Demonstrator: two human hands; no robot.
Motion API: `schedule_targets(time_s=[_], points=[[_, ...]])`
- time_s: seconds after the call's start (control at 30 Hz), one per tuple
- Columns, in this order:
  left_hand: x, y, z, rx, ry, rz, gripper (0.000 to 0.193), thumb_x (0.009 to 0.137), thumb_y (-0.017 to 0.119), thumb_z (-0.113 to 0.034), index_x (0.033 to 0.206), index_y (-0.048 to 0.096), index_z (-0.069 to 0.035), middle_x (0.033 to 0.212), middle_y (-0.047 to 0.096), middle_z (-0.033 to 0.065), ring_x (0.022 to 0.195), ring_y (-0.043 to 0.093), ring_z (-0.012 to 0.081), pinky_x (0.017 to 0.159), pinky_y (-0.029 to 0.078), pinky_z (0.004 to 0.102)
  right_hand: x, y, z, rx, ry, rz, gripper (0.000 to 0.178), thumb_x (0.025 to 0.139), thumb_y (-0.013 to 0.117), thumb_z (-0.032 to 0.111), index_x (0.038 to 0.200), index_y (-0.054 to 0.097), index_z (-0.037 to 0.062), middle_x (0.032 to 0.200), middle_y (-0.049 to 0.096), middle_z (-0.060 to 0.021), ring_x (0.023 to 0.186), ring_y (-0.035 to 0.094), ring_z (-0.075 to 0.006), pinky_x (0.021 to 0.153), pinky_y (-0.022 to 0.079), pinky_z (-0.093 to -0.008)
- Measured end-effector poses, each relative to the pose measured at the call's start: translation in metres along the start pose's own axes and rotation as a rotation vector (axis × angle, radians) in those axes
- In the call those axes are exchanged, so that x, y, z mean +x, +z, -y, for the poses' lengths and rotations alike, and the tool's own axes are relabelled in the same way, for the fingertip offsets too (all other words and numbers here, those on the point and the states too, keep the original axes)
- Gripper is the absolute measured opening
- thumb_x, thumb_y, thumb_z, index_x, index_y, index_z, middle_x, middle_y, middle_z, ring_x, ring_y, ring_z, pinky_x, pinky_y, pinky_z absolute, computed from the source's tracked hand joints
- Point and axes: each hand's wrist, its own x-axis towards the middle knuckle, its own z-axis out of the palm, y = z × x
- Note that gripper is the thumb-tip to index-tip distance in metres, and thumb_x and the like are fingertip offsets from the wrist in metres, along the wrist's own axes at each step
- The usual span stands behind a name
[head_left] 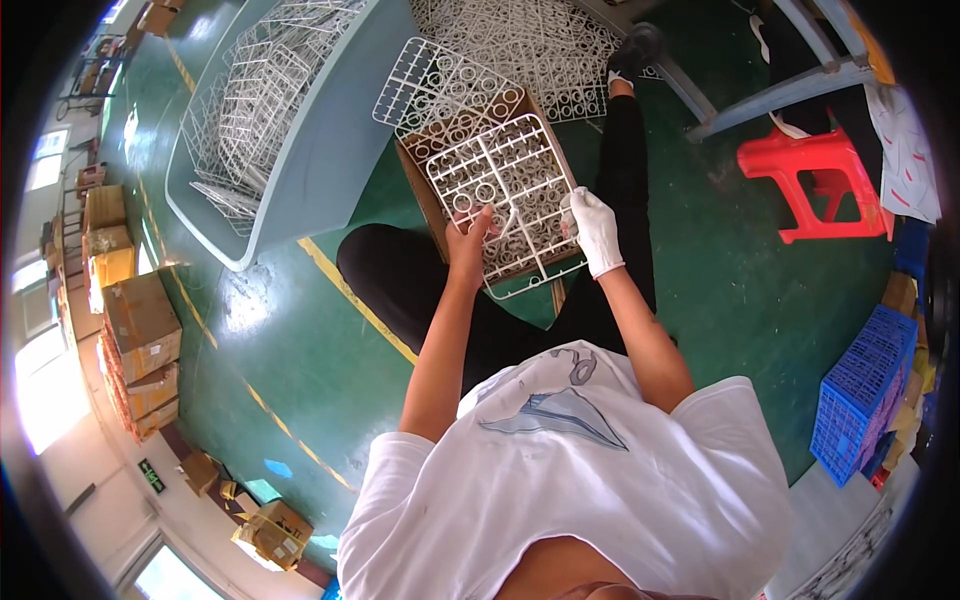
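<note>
A white plastic moulding frame, a flat grid of thin bars with a few rings on it, is tilted over a cardboard box between my legs. My bare left hand grips the frame's lower left part, its thumb pressing near a ring. On the right edge, my right hand in a white glove closes round the bars. Many small pale rings fill the box, seen through the grid. Another white frame with rings still attached lies across the box's far edge.
A large grey-blue tub of white frames stands at the far left. More ringed frames are heaped beyond the box. To the right are a red stool, a metal stand and a blue crate. Cartons line the left wall.
</note>
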Motion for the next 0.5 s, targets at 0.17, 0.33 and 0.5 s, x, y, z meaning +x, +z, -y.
schedule_targets(time_s=[0.17,0.33,0.5], points=[[0.005,-0.006,0.009,-0.233,-0.037,0.135,0.03,0.087,0.058,-0.028,0.106,0.053,-0.005,0.096,0.059,0.0047,0.088,0.057,0.0149,0.074,0.046,0.0292,0.003,-0.001,-0.007,0.019,0.014,-0.012,0.027,0.092,0.045,0.023,0.077,0.058,0.005,0.052,0.052,-0.0014,0.04,0.049,-0.0082,0.039,0.039,-0.0203],[-0.003,-0.008,0.001,-0.426,-0.12,0.353,0.041,0.092,0.048,-0.031,0.121,0.047,-0.002,0.12,0.054,0.0091,0.105,0.055,0.0212,0.087,0.046,0.0358,0.007,-0.006,-0.013,0.014,0.04,-0.032,0.027,0.092,0.045,0.024,0.079,0.059,0.0043,0.054,0.053,-0.0018,0.042,0.05,-0.0083,0.04,0.04,-0.0203],[-0.01,-0.01,-0.007,-0.184,-0.063,0.269,0.028,0.093,0.047,-0.02,0.109,0.056,0.0,0.105,0.061,0.0109,0.09,0.061,0.018,0.078,0.052,0.0308,0.005,-0.008,-0.01,-0.015,0.04,-0.049,0.032,0.094,0.044,0.031,0.081,0.059,0.006,0.055,0.054,0.0003,0.045,0.05,-0.0075,0.044,0.04,-0.0194]])
